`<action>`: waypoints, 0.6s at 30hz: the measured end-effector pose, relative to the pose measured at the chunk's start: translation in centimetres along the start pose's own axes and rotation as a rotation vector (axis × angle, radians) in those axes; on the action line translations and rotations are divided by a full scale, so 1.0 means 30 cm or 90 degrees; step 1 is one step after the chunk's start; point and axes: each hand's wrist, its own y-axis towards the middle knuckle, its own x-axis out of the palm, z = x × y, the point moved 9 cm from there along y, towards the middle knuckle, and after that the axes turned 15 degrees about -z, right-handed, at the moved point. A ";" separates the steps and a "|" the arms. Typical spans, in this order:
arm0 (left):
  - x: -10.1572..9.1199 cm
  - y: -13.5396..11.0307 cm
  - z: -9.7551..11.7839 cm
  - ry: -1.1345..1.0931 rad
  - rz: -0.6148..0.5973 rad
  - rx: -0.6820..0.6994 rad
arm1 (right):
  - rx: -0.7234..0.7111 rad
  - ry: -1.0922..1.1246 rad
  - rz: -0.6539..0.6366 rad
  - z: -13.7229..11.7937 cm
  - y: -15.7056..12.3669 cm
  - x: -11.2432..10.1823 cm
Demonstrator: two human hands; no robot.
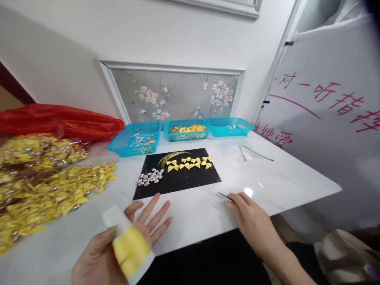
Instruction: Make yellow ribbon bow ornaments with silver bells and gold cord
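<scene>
My left hand [118, 241] grips a white bottle [130, 249] with a yellow label between thumb and palm; its other fingers are spread, and the bottle is blurred. In my right hand [249, 217] are thin metal tweezers [224, 196], their tips pointing left just above the white table. Beyond the hands lies a black mat [184, 180]. On it are two rows of yellow petal-like pieces [190, 163], a cluster of silver beads [151, 177] and a bundle of gold wires [170, 157].
Three blue baskets [133, 152] stand along the wall, holding small parts. At the left is a big heap of yellow pieces with beads [53, 190], and behind it red fabric [59, 120]. A green wire [258, 154] lies at the right on the white table [285, 174].
</scene>
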 end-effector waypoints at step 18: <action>0.085 -0.142 -0.014 0.106 -0.136 -0.039 | -0.294 0.205 -0.124 -0.363 0.041 0.092</action>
